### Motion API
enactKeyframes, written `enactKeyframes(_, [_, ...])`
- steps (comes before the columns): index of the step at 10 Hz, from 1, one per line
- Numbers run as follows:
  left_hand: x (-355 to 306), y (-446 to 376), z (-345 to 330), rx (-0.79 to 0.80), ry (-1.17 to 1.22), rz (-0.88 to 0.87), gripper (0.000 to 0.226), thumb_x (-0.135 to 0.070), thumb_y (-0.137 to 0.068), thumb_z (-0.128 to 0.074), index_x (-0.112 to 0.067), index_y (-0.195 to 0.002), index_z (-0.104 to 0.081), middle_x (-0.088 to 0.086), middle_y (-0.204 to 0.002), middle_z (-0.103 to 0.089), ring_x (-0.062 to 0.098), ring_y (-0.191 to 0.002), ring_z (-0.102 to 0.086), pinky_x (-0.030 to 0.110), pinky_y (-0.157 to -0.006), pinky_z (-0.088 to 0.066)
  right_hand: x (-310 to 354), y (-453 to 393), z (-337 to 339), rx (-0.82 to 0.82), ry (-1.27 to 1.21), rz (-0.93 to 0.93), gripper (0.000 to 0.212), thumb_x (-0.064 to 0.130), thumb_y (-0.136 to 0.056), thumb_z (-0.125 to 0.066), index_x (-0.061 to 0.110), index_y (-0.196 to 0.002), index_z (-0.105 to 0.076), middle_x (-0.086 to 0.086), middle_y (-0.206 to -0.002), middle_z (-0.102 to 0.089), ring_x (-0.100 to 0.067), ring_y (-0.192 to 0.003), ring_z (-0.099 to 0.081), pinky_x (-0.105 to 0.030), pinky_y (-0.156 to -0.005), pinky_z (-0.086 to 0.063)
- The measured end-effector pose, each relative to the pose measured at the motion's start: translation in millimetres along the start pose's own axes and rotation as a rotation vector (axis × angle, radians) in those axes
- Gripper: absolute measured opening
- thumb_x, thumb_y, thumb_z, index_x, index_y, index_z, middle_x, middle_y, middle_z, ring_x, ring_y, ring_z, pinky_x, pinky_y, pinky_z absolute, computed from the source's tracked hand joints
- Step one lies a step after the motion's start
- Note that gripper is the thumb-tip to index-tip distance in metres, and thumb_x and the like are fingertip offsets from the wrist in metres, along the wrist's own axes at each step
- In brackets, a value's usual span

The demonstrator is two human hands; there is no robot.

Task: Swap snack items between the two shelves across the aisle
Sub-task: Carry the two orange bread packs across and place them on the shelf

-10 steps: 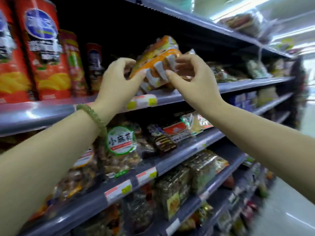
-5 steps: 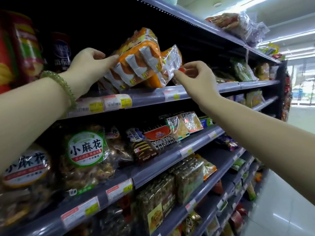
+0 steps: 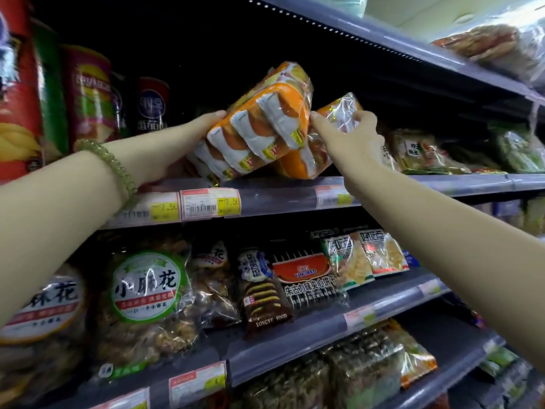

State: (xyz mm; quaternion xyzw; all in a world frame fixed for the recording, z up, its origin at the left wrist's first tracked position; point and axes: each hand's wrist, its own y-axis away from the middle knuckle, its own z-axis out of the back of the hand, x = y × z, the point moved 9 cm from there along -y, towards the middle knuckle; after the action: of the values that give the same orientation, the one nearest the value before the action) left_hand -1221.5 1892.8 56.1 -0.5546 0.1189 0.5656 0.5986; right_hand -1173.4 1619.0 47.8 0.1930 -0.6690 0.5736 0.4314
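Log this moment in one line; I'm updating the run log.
left hand: holds orange snack pack | right hand: touches second pack | shelf

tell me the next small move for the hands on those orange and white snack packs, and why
Probably ease the tilted upper orange-and-white cellophane snack pack down flat. The left hand grips its left end, it leans on the lower orange pack that the right hand steadies, and its bottom edge sits at the grey shelf lip.

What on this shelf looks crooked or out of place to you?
The orange snack pack is tilted steeply, its lower end near the shelf edge and its upper end raised, propped by the left hand. A second orange pack leans behind it under the right hand. The bags further right lie flat.
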Motion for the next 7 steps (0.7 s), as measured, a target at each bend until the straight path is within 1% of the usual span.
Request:
enactKeyframes(1, [-3,12,-3,0.068,0.039,0.02,0.039,-0.046,-0.097,-0.046,-0.017,-0.073,-0.056,-0.007,-0.044,-0.066,0.001,-0.035,-0.059,0.009,-0.04,-0.045,-5,-3,-12,0.029,-0.157,-0.072,0.099,0.057,-0.067,-0.072,0.021,-0.146,-0.024,-0.012,-0.142,-0.038,-0.024,-0.103,-0.05,-0.041,-0.091,-0.049])
enactKeyframes(2, [-3,27,1,0.085,0.14,-0.01,0.043,-0.051,-0.093,-0.052,-0.011,-0.089,-0.065,-0.006,-0.055,-0.069,0.007,-0.049,-0.066,0.012,-0.053,-0.052,-7,-1,-13,0.003,-0.243,-0.095,0.095,0.047,-0.061,-0.072,0.02,-0.143,-0.031,-0.008,-0.135,-0.047,-0.028,-0.115,-0.055,-0.049,-0.093,-0.052])
enactKeyframes(3, [8,0,11,0.025,0.206,0.033,0.071,-0.063,-0.068,-0.07,-0.008,-0.113,-0.067,0.012,-0.1,-0.074,0.024,-0.085,-0.07,0.038,-0.091,-0.056,0,8,1,-0.065,-0.252,0.002,0.078,0.035,-0.07,-0.072,0.02,-0.139,-0.039,-0.003,-0.128,-0.051,-0.02,-0.114,-0.055,-0.038,-0.097,-0.05])
enactKeyframes(4, [-6,6,26,-0.124,0.16,-0.129,0.067,-0.066,-0.063,-0.068,-0.017,-0.109,-0.068,0.011,-0.108,-0.073,0.024,-0.095,-0.07,0.041,-0.092,-0.054,19,20,34,-0.161,-0.235,0.205,0.072,0.033,-0.07,-0.069,0.019,-0.136,-0.045,0.005,-0.12,-0.054,-0.01,-0.108,-0.056,-0.024,-0.093,-0.046])
enactKeyframes(5, [-18,22,35,-0.235,0.021,-0.251,0.072,-0.067,-0.072,-0.064,-0.02,-0.127,-0.059,0.0,-0.111,-0.069,0.012,-0.09,-0.066,0.029,-0.075,-0.053,20,28,60,-0.151,-0.203,0.252,0.067,0.039,-0.064,-0.067,0.029,-0.128,-0.047,0.0,-0.119,-0.06,-0.014,-0.103,-0.062,-0.035,-0.094,-0.052])
enactKeyframes(6, [-20,35,32,-0.236,-0.029,-0.287,0.068,-0.063,-0.077,-0.065,-0.02,-0.129,-0.057,-0.002,-0.112,-0.068,0.003,-0.084,-0.062,0.02,-0.064,-0.043,4,41,72,-0.08,-0.268,0.232,0.068,0.028,-0.067,-0.067,0.027,-0.128,-0.037,-0.007,-0.12,-0.055,-0.021,-0.098,-0.065,-0.049,-0.09,-0.056])
enactKeyframes(7, [-23,54,34,-0.233,-0.049,-0.266,0.087,-0.074,-0.06,-0.068,-0.025,-0.13,-0.054,-0.006,-0.113,-0.068,0.013,-0.095,-0.066,0.034,-0.078,-0.053,-14,51,78,-0.035,-0.305,0.189,0.075,0.015,-0.074,-0.068,0.025,-0.134,-0.023,0.0,-0.121,-0.052,-0.009,-0.099,-0.065,-0.047,-0.092,-0.056])
